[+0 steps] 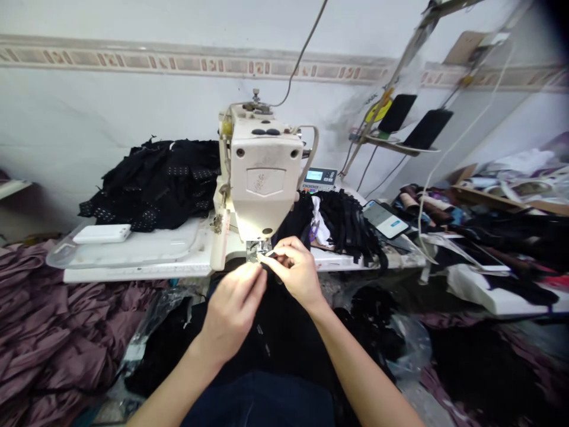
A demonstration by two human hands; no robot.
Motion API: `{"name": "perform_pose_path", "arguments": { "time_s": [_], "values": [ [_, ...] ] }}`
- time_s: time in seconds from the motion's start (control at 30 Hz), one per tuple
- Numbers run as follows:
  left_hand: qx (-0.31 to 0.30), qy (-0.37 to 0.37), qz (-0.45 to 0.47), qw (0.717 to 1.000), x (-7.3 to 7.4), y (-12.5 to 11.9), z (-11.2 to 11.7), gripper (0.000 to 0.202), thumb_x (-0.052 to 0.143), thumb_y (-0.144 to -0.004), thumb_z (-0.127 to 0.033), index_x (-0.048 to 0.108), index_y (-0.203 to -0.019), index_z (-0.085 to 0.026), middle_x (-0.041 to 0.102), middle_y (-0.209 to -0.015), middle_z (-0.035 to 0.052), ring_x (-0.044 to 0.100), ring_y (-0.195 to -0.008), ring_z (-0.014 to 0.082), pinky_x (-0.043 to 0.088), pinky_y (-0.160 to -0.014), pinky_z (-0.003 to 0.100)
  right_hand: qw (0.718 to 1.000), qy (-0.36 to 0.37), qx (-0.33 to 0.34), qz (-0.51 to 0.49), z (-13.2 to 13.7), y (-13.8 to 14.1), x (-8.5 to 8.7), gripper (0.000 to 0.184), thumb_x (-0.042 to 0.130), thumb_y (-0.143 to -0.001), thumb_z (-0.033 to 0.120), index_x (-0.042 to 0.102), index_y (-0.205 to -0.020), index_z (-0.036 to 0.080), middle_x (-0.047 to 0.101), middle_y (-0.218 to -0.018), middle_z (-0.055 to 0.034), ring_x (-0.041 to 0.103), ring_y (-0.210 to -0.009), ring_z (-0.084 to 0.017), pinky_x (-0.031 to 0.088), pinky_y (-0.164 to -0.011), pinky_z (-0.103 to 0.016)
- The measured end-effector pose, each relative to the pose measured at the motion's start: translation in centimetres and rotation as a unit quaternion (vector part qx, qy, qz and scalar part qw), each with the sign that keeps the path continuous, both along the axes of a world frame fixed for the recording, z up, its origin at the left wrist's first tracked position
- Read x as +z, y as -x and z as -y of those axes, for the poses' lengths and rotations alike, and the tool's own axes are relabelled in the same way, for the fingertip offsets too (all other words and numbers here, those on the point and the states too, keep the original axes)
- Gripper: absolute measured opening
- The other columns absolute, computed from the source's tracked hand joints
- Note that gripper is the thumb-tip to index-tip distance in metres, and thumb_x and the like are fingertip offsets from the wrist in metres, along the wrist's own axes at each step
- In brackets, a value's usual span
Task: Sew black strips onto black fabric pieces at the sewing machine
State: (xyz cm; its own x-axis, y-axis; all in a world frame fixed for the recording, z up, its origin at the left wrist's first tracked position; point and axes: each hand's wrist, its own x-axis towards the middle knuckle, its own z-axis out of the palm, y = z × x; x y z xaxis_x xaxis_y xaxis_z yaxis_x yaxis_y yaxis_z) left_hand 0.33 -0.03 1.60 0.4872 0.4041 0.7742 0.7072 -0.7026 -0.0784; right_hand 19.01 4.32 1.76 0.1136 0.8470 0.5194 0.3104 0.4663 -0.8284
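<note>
Directly below the head of a white sewing machine (267, 163), both hands meet in front of the lit needle area (254, 248). My left hand (233, 311) has thumb and fingers pressed together in a pinch; whatever lies between them is hidden. Close beside it, my right hand (297, 276) pinches a small white strip (269, 253) between thumb and forefinger, its other fingers curled in. Black fabric (284, 332) spreads beneath the hands and over the lap.
Black garment pieces (155, 178) are heaped left of the machine, behind a white power bank (102, 233) on a clear plastic tray (62, 255). Black straps (344, 222) and a phone (386, 219) lie right. Mauve fabric (57, 332) fills the lower left. Thread cones (398, 112) stand upper right.
</note>
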Motion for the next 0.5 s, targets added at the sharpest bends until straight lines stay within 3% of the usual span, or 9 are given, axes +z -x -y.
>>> {"name": "perform_pose_path", "arguments": {
  "time_s": [0.07,0.13,0.27,0.37,0.5],
  "values": [
    [-0.025,-0.006,-0.042,0.999,-0.5,-0.8,0.5,0.039,0.067,-0.101,-0.008,0.066,-0.139,-0.003,0.074,-0.135,0.0196,0.068,-0.130,0.0322,0.053,-0.114,0.046,1.000,-0.018,-0.006,0.014,0.2,-0.1,0.0,0.033,0.081,-0.094,0.048,0.074,-0.079,0.019,0.065,-0.092,-0.0044,0.056,-0.060,-0.013,0.047,-0.051,-0.028],
    [-0.002,-0.008,-0.051,0.999,-1.0,-1.4,0.8,0.038,0.065,-0.102,-0.010,0.065,-0.140,-0.003,0.074,-0.137,0.0195,0.068,-0.131,0.0328,0.053,-0.114,0.047,0.998,-0.034,0.003,0.050,0.7,-0.4,0.1,0.031,0.077,-0.098,0.045,0.078,-0.080,0.020,0.067,-0.094,-0.0059,0.058,-0.063,-0.014,0.051,-0.055,-0.029],
    [0.002,0.010,-0.017,1.000,-1.4,-1.7,0.8,0.036,0.064,-0.101,-0.008,0.068,-0.136,-0.009,0.076,-0.133,0.0188,0.070,-0.129,0.0326,0.056,-0.111,0.049,0.990,-0.031,0.043,0.128,2.2,-1.3,-0.2,0.023,0.067,-0.105,0.037,0.087,-0.103,0.025,0.072,-0.119,-0.0114,0.068,-0.085,-0.021,0.060,-0.082,-0.039],
    [-0.015,0.033,0.012,0.999,-1.2,-1.5,0.6,0.033,0.066,-0.099,-0.012,0.069,-0.133,-0.010,0.074,-0.132,0.0207,0.069,-0.128,0.0331,0.058,-0.109,0.049,0.990,-0.014,0.041,0.131,3.2,-1.7,-1.0,0.026,0.067,-0.106,0.037,0.084,-0.124,0.029,0.068,-0.136,-0.0125,0.068,-0.111,-0.028,0.058,-0.102,-0.048],
    [-0.031,0.046,-0.002,0.998,-0.9,-1.4,0.4,0.033,0.068,-0.099,-0.018,0.070,-0.131,-0.008,0.075,-0.134,0.0192,0.068,-0.128,0.0343,0.055,-0.112,0.050,0.995,0.030,0.059,0.081,4.0,-1.5,-2.4,0.034,0.062,-0.108,0.041,0.077,-0.137,0.030,0.057,-0.158,-0.0109,0.057,-0.141,-0.031,0.045,-0.121,-0.051]
  ]
}}
